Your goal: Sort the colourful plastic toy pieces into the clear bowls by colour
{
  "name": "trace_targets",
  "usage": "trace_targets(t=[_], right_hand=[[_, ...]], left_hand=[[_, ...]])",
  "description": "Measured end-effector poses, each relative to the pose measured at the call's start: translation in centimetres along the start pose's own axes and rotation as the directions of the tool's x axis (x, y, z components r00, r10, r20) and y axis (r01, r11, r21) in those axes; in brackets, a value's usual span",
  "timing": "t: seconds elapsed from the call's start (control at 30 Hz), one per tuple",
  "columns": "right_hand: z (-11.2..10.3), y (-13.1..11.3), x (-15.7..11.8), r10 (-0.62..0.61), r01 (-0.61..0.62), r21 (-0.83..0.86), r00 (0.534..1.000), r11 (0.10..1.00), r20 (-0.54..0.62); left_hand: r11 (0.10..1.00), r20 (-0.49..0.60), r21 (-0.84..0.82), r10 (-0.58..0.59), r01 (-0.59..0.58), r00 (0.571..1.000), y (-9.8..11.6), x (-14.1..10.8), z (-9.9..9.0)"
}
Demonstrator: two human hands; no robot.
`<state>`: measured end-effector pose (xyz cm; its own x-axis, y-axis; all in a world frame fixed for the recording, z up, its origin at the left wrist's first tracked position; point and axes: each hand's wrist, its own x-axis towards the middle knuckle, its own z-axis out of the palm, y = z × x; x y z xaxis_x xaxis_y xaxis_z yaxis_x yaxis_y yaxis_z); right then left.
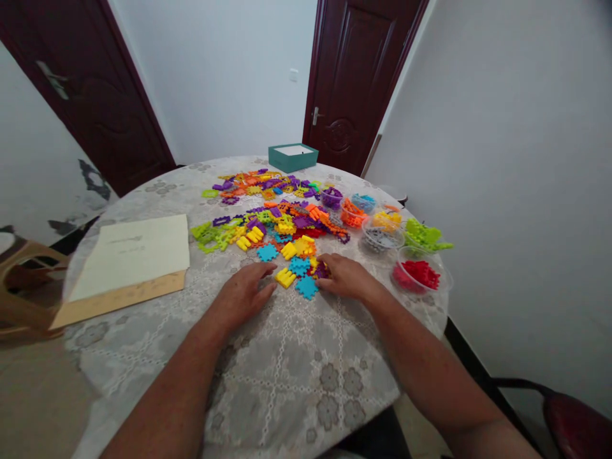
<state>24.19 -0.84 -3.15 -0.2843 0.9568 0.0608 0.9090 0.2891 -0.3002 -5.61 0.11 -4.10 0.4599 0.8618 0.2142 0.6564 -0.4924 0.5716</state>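
My left hand rests on the tablecloth just left of a small cluster of plastic building pieces, its thumb and fingers apart and nothing in it. Nearest to it are a yellow piece and a blue toothed square. On the cluster's right side is my right hand, thumb and fingers spread beside a dark purple piece; contact with it is hard to make out. Between the hands lie another blue toothed square and a blue piece. Behind them spreads a mixed pile of interlocking pieces.
Clear tubs of sorted pieces stand at the right, among them a red-filled tub and a green-filled tub. Farther back are more loose pieces and a teal box. Paper sheets lie on a board at the left.
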Motion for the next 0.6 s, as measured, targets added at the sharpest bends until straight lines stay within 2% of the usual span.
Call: trace_targets(t=[0.13,0.27,0.4,0.53,0.6], right_hand=[[1.0,0.1,-0.5,-0.053,0.057,0.082,0.997,0.995,-0.049],[0.7,0.8,-0.3,-0.087,0.093,0.211,0.995,0.973,-0.040],[0.3,0.9,-0.3,-0.104,0.116,0.286,0.993,0.951,-0.058],[0.3,0.5,0.1,-0.062,0.110,0.355,0.988,0.928,-0.144],[0.7,0.6,0.5,0.023,0.070,0.460,0.981,0.885,-0.192]], left_hand=[[0.999,0.032,0.036,0.031,-0.032,0.999,-0.2,-0.1,0.4],[0.995,0.050,0.063,0.074,-0.077,0.996,-0.4,-0.2,0.7],[0.994,0.058,0.085,0.062,-0.067,0.996,-0.4,-0.1,0.8],[0.996,0.060,0.086,0.018,-0.023,0.998,-0.3,0.3,0.6],[0.997,0.066,0.080,0.013,-0.018,0.998,-0.2,0.4,0.6]])
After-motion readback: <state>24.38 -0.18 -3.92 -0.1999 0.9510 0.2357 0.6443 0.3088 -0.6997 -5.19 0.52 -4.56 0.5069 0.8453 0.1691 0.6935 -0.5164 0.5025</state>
